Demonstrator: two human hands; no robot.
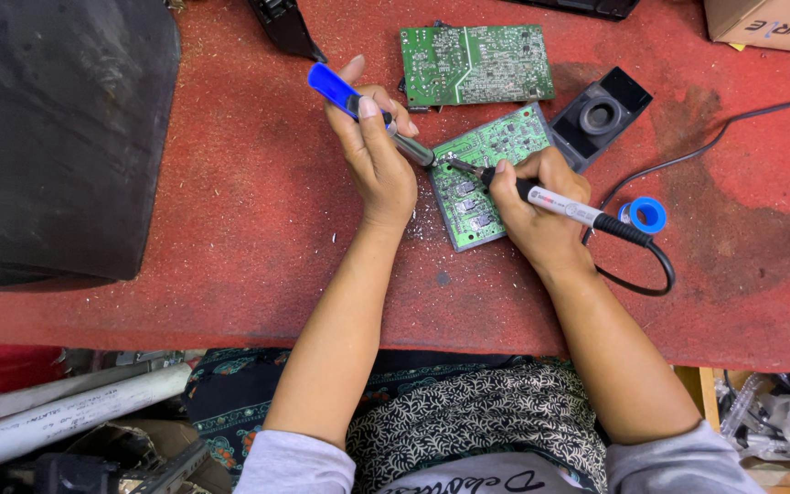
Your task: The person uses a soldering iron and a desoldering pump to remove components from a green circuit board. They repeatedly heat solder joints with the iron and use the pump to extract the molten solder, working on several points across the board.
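Right hand [541,215] has its grip closed on a soldering iron [567,207], tip down on the nearer green circuit board [486,178] lying flat on the red tabletop [230,229]. Left hand [377,151] clamps a blue-handled desoldering pump [368,114], its nozzle meeting the iron's tip. Beyond lie a blue solder spool [648,215], a black stand [601,116] and a second board [475,64].

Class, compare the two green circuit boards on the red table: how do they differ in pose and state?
The nearer circuit board lies tilted at an angle; the farther circuit board lies almost square to the table edge. Both tools, in the left hand and right hand, meet at the nearer board; the farther lies untouched. Both are green and lie flat.
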